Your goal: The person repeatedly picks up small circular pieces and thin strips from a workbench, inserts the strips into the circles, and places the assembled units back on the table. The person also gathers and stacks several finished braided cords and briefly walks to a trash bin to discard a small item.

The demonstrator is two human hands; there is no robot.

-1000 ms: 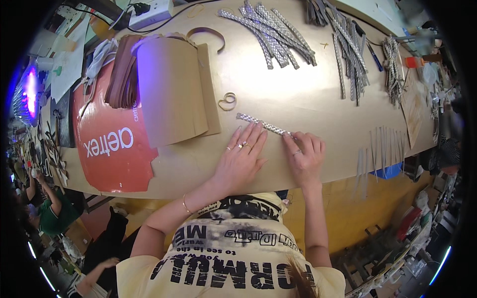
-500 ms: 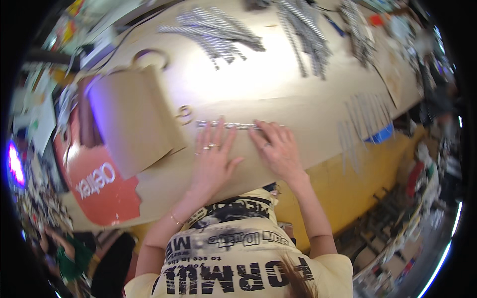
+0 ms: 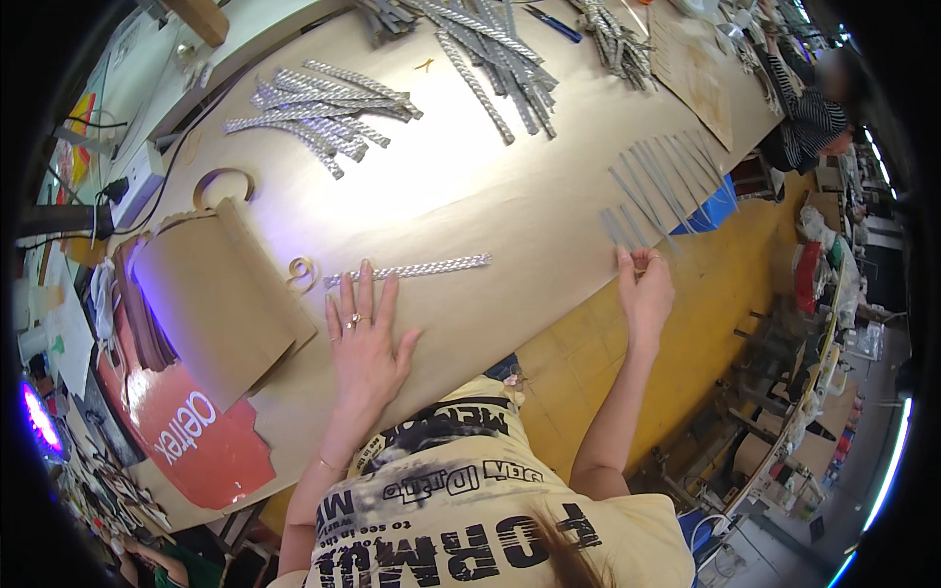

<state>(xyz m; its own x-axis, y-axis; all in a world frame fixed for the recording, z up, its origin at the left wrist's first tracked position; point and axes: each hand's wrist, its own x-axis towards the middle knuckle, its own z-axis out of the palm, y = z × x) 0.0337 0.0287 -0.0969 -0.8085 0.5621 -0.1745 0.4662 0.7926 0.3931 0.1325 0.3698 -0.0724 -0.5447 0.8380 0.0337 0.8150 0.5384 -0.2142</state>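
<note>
Here, left hand (image 3: 365, 345) flat, fingers spread, tips touching braided strip (image 3: 412, 269) | right hand (image 3: 645, 294) fingers pinching grey strip (image 3: 619, 233)

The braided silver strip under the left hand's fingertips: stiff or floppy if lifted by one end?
The braided strip is long, thin and lies flat on the table, so it would probably sag. It looks light, likely sliding easily on the smooth brown surface. The left hand pins only its end.

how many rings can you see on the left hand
2, both on the left hand lying flat on the table: one ring on the middle finger, one on the finger beside it. More could be hidden at this size.
</note>
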